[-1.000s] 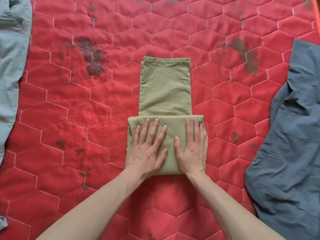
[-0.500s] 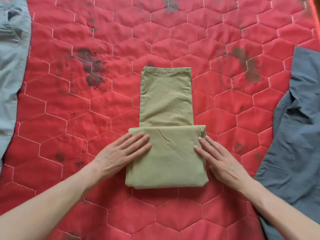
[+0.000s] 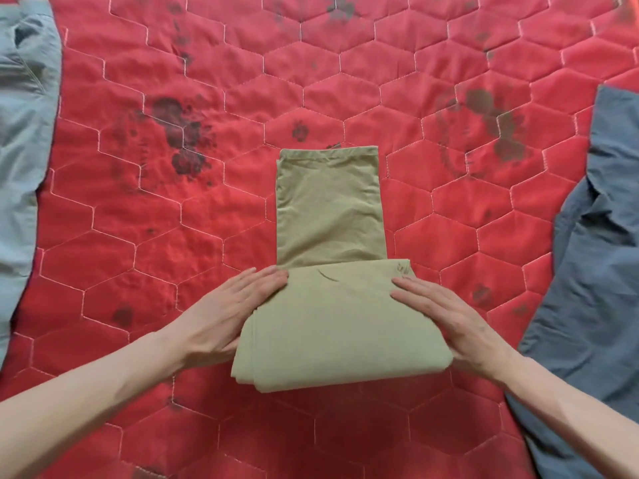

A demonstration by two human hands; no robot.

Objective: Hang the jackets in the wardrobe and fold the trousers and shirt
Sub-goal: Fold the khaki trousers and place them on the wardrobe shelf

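Olive green trousers (image 3: 330, 209) lie folded into a narrow strip in the middle of the red quilt. Their near end is folded over into a thicker, wider block. My left hand (image 3: 224, 316) lies along the left edge of that block, fingers flat on top and the thumb hidden under the cloth. My right hand (image 3: 449, 319) holds the right edge the same way. The block's near side looks slightly raised off the quilt.
The red quilted cover (image 3: 138, 236) with hexagon stitching and dark stains fills the view. A light blue garment (image 3: 20, 133) lies along the left edge. A dark blue-grey garment (image 3: 594, 271) lies crumpled along the right edge.
My hands slid from pressing flat on top of the folded block out to its left and right edges and took hold of them. The trousers kept their place.
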